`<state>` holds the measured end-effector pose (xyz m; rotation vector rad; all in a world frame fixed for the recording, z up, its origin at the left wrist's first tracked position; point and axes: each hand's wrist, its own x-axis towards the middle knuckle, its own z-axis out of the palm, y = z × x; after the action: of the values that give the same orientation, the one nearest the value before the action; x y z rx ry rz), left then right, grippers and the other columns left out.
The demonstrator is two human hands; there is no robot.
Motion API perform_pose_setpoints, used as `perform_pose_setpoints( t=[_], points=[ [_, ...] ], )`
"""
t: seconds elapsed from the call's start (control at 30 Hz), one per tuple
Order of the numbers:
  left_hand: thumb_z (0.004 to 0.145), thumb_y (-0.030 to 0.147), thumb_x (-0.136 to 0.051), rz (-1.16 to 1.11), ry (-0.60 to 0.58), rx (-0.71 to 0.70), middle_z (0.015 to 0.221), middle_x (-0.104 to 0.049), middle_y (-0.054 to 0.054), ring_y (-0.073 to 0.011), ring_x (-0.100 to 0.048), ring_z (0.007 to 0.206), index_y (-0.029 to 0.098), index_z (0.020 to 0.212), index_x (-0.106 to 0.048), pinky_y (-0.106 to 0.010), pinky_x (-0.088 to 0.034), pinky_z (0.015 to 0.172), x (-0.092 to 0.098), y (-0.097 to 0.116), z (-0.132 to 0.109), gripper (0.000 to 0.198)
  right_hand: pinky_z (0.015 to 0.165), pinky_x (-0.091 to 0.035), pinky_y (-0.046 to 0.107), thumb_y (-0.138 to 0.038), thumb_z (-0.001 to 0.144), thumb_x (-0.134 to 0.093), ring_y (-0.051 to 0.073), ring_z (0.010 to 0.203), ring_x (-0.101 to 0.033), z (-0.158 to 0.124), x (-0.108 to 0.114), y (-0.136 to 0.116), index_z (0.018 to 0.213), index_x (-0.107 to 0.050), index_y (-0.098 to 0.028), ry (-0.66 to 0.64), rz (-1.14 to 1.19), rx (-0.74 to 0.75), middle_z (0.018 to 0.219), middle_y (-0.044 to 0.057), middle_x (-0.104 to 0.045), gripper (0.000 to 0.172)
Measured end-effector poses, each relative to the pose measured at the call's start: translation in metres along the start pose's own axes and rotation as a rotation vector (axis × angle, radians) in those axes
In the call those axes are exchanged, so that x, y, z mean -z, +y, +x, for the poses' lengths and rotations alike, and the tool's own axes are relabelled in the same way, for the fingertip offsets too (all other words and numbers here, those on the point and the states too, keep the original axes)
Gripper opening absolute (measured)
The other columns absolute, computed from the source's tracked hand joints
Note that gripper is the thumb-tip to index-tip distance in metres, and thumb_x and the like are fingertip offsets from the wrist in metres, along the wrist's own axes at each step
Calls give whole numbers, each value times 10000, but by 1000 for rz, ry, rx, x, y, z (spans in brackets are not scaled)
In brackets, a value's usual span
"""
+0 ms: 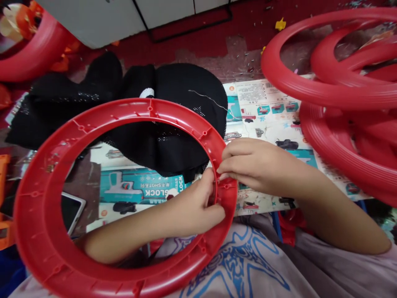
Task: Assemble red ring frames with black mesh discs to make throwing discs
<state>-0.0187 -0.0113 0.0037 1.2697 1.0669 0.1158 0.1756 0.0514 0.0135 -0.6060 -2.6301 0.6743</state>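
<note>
A large red plastic ring (34,215) is tilted in front of me, its hollow ribbed side with small posts facing up. My left arm passes through its opening, and my left hand (198,207) is closed around the right part of the rim, with the thumb on the hollow side. Against that same stretch of rim, my right hand (245,163) has its fingertips pinched together inside the channel. Whatever is between those fingertips is too small and covered to make out. Black mesh fabric (189,82) with a loose thread lies behind the ring.
Several red rings (328,97) are stacked at the right. Printed cardboard (124,186) covers the low work surface. A phone-like device (72,211) lies at the left, near orange parts (4,207). A white cabinet (102,20) stands behind; a yellow piece (280,24) is on the red floor.
</note>
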Motion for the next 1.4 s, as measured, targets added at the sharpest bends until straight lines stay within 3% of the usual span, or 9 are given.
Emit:
perform_pose_setpoints(
  t=[0.2,0.43,0.57,0.73,0.83,0.9,1.07,1.2,1.4],
  points=[
    [774,189,-503,10,-72,-55,1008,-581,-38,-207,-599,867,221,1249,-304,-340,-506,726,-1,0,-1,516,654,-414,249,-125,905,-443,128,725,-551,-2,5,0,760,-708,-157,-50,60,-42,816,47,-643,304],
    [771,192,-504,66,-71,-73,983,-567,-43,-204,-583,866,195,1114,-360,-347,-515,748,-2,2,1,372,614,-388,245,-146,861,-535,121,681,-536,1,4,-2,741,-713,-140,-85,85,-166,778,37,-610,215],
    [801,216,-497,70,-110,-7,1005,-596,-62,-221,-612,855,195,1248,-304,-377,-528,740,-1,4,-1,487,628,-389,253,-147,852,-556,129,690,-541,3,2,0,736,-717,-142,-131,85,-197,764,36,-610,199],
    [826,264,-585,-235,98,-180,1190,-553,-102,-214,-579,1071,192,1252,-335,-350,-501,911,-10,7,-1,499,638,-383,262,-167,881,-525,129,702,-541,2,0,2,755,-713,-150,-108,64,-142,795,36,-633,226],
    [878,218,-556,-508,211,-282,1105,-579,-36,-123,-600,970,222,1192,-366,-229,-510,820,-14,4,6,367,614,-361,274,-207,917,-487,130,682,-520,3,-4,0,719,-695,-164,-62,-3,-42,768,33,-623,291],
    [900,190,-534,-539,231,-283,984,-579,7,-83,-591,866,220,1120,-404,-171,-495,728,-14,0,12,258,607,-347,289,-218,934,-466,138,674,-504,3,-6,-1,698,-685,-175,-9,-89,1,757,36,-622,325],
    [882,148,-499,-274,326,-266,939,-538,14,-90,-541,776,216,1121,-398,-184,-458,648,-5,-9,14,268,622,-312,324,-303,955,-460,162,664,-475,-1,-2,1,748,-690,-154,196,-338,-20,659,31,-609,343],
    [861,187,-495,-32,201,-224,967,-525,-18,-133,-534,806,202,1180,-344,-250,-466,678,0,-7,7,353,647,-306,323,-315,948,-478,162,698,-467,-4,4,2,779,-686,-163,220,-326,-28,701,30,-601,308],
    [833,200,-495,86,61,-145,970,-500,-43,-165,-531,825,190,1178,-316,-297,-474,684,0,-3,1,389,682,-311,324,-300,930,-492,162,721,-449,-2,1,-1,769,-677,-176,162,-220,-84,738,28,-580,275]
  ],
)
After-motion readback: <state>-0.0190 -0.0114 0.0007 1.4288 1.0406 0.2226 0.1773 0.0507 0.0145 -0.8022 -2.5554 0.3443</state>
